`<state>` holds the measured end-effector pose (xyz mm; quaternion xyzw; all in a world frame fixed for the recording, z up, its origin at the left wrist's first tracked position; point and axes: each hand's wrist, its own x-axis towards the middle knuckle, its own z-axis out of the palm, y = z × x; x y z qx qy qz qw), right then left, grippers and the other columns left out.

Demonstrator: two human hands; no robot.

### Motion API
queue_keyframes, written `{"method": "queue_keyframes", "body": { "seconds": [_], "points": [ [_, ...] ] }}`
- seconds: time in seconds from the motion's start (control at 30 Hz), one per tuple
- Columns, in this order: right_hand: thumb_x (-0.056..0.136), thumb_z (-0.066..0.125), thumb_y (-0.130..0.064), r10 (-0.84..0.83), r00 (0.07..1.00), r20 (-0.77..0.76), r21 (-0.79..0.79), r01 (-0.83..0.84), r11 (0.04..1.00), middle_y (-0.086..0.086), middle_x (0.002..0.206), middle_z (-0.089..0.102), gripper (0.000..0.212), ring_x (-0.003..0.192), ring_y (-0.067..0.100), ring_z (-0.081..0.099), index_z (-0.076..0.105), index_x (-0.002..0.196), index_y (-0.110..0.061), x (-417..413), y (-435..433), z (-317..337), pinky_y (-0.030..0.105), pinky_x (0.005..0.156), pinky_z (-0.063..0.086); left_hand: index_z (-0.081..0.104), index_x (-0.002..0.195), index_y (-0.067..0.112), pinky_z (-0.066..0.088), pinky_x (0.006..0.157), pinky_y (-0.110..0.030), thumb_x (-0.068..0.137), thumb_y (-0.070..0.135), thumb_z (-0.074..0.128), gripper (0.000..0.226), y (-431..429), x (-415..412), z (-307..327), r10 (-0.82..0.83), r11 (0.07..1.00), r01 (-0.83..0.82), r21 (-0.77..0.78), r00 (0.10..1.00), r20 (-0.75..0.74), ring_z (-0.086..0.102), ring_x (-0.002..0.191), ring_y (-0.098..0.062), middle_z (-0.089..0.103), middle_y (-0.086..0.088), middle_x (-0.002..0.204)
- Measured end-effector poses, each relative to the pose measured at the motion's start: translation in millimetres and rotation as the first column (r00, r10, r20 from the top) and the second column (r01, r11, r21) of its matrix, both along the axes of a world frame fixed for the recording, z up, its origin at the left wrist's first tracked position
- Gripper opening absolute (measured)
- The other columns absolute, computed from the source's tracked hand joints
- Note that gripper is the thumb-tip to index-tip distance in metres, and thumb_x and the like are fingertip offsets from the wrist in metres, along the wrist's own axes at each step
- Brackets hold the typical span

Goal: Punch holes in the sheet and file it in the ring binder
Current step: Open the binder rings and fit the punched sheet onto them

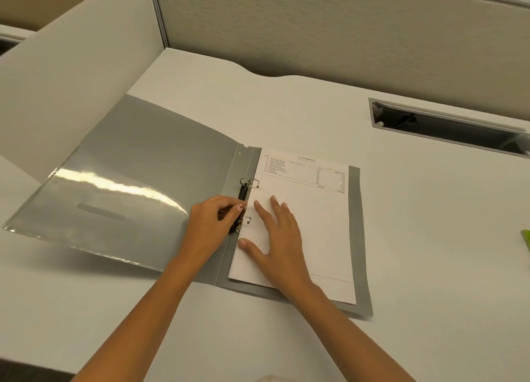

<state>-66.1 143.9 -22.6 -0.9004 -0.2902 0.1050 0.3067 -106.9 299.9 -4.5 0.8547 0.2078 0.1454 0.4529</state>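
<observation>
Sheet (pixel 315 223) under right hand (pixel 275 232) (apparently on rings (pixel 256 183))

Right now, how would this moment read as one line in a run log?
stage: filing | left hand: grips ring mechanism | right hand: flat on sheet | binder: open | rings: look open

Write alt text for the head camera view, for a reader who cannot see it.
A grey ring binder lies open on a white desk, a printed sheet on its right half, edge at the rings. The left hand pinches the black ring clip; the right hand presses flat on the sheet.
</observation>
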Motion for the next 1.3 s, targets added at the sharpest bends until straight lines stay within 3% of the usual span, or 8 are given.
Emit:
{"method": "queue_keyframes", "body": {
  "seconds": [0.3,0.43,0.57,0.63,0.7,0.8,1.0,1.3],
  "points": [
    [0.084,0.021,-0.078,0.026,0.974,0.226,-0.226,0.026,0.974,-0.006,0.163,-0.004,0.079,0.15,0.016,-0.01,0.011,0.152,-0.039,-2,-9,-16,0.043,0.12,-0.001,0.07,0.09,0.039,0.052,0.08,-0.026,0.099,0.035,0.044,0.028,-5,-7,2,0.103,0.99,-0.105,-0.091,0.994,-0.03,0.066,0.087,-0.011,0.068,0.017,0.09],
    [0.084,0.015,-0.078,0.028,0.974,0.223,-0.211,0.02,0.977,-0.006,0.163,-0.002,0.08,0.15,0.015,-0.008,0.014,0.152,-0.037,-3,-9,-12,0.042,0.12,-0.002,0.073,0.096,0.025,0.045,0.07,-0.006,0.099,0.03,0.045,0.029,-7,-6,5,0.107,0.989,-0.11,-0.098,0.994,-0.028,0.064,0.083,-0.008,0.07,0.008,0.092],
    [0.092,0.048,-0.053,-0.103,0.994,0.026,0.125,0.099,0.987,-0.008,0.154,0.034,0.051,0.146,0.009,0.021,0.047,0.136,-0.027,-1,-12,-8,0.034,0.121,0.015,0.071,0.102,0.019,0.05,0.075,-0.015,0.099,0.026,0.047,0.025,-6,-8,4,0.178,0.976,-0.177,-0.129,0.984,0.001,0.067,0.084,-0.01,0.071,0.002,0.092],
    [0.091,0.062,-0.031,-0.181,0.981,-0.069,0.315,0.194,0.929,-0.01,0.132,0.057,0.029,0.129,0.006,0.046,0.06,0.119,-0.023,0,-14,-2,0.027,0.11,0.036,0.069,0.101,0.015,0.054,0.077,-0.024,0.097,0.022,0.05,0.02,-7,-11,3,0.239,0.96,-0.233,-0.154,0.971,0.024,0.069,0.082,-0.013,0.071,-0.002,0.088],
    [0.089,0.066,-0.02,-0.231,0.971,-0.06,0.396,0.235,0.888,-0.009,0.111,0.065,0.017,0.105,0.001,0.059,0.066,0.106,-0.02,0,-12,7,0.015,0.091,0.048,0.068,0.099,0.013,0.056,0.074,-0.019,0.095,0.015,0.055,0.013,-8,-14,2,0.277,0.945,-0.265,-0.189,0.96,0.037,0.069,0.08,-0.013,0.071,-0.003,0.088],
    [0.086,0.069,-0.013,-0.236,0.96,-0.148,0.479,0.278,0.833,-0.007,0.099,0.069,0.013,0.092,0.003,0.063,0.071,0.099,-0.015,0,-2,13,0.009,0.08,0.049,0.068,0.091,0.013,0.049,0.065,-0.004,0.09,0.007,0.061,0.01,-10,-17,1,0.278,0.946,-0.267,-0.182,0.96,0.039,0.068,0.077,-0.006,0.069,0.002,0.083],
    [0.084,0.071,-0.011,-0.188,0.921,-0.342,0.504,0.348,0.791,-0.005,0.094,0.071,0.011,0.085,0.008,0.068,0.074,0.095,-0.015,0,17,10,0.017,0.075,0.055,0.068,0.082,0.02,0.043,0.063,0.002,0.085,0.001,0.066,0.019,-9,-17,-1,0.233,0.963,-0.227,-0.147,0.972,0.028,0.061,0.072,0.015,0.064,0.016,0.076],
    [0.083,0.072,-0.013,-0.191,0.911,-0.366,0.509,0.368,0.778,-0.002,0.083,0.07,0.004,0.06,0.017,0.063,0.074,0.087,-0.014,6,16,-1,0.025,0.06,0.055,0.071,0.08,0.011,0.048,0.066,-0.004,0.083,-0.003,0.065,0.016,-8,-12,-10,0.235,0.961,-0.224,-0.164,0.971,0.05,0.066,0.075,-0.003,0.07,0.004,0.076]
  ]
}}
